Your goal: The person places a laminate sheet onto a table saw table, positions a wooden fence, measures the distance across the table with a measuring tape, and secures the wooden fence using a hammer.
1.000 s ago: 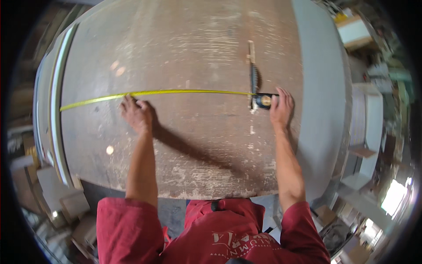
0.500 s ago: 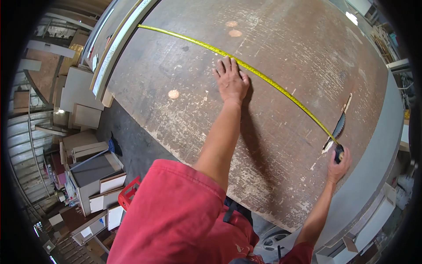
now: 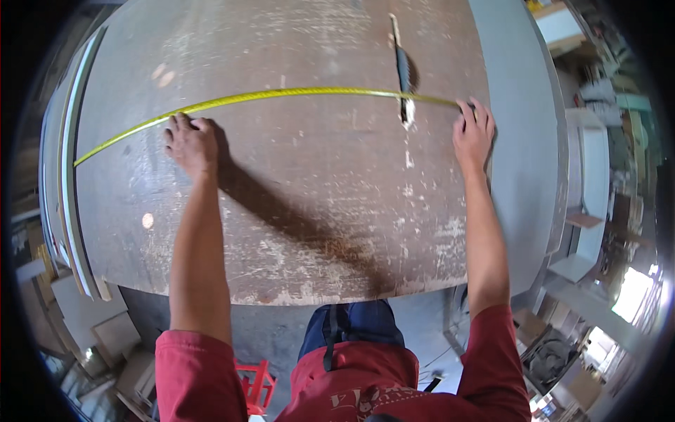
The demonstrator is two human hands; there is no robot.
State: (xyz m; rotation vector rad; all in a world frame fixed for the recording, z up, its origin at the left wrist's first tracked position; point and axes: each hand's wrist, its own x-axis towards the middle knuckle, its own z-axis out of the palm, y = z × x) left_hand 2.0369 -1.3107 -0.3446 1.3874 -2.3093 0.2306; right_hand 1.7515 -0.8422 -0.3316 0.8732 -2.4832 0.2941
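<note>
**Head view: tape stretched across saw surface, both hands down**

Item 1. Yellow measuring tape (image 3: 281,95), drawn out in a long line across the worn brown surface (image 3: 316,211). It crosses just in front of the saw blade (image 3: 403,70), which stands up out of its slot near the far right of the board.

Item 2. Left hand (image 3: 191,144), well to the left of the blade. Fingers spread flat and open, tips pressing on or right against the tape's near edge; nothing gripped.

Item 3. Right hand (image 3: 473,133), just right of the blade and a little nearer the person. Fingers curled down over the tape's end, seemingly pinning or pinching it; the tape case, if under the palm, is hidden, so I cannot tell exactly what is clasped.

Item 4. Pale grey panel (image 3: 520,141), right of the blade beyond the right hand. Stacked boards (image 3: 70,211) line the surface's left edge, far from the blade.

Item 5. Risks, judged. The right hand sits close to the exposed teeth; a slip toward the blade could cut the fingers. Should either hand lift, the taut tape may snap back or whip across the blade, nicking the tape. Whether the blade is turning cannot be told.
</note>
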